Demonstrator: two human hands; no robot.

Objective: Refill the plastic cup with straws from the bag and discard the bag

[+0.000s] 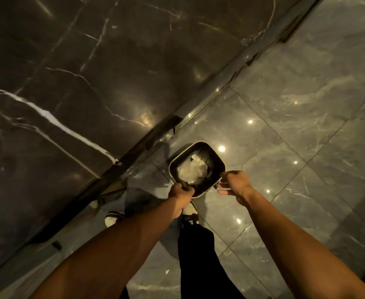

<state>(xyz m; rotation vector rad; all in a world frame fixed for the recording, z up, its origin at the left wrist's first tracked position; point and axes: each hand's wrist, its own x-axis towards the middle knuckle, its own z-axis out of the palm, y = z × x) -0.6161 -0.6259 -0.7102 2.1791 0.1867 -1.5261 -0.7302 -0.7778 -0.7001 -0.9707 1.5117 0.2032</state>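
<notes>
Reaching down w/ both arms: your left hand (pixel 180 194) grips bin (pixel 217 157) near rim, right hand (pixel 234 184) pinches its right rim; crumpled bag (pixel 191 170) inside.

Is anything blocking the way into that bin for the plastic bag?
Nothing visible does. The crumpled clear plastic bag already lies inside the open square dark bin; the left hand and right hand are at its near rim.

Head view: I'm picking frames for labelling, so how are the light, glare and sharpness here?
Head view: dim, warm light; ceiling lamps glint as bright spots on the glossy floor tiles; wide-angle bending tilts the marble wall; the clear plastic in the bin is soft; both hands are slightly blurred.
</notes>
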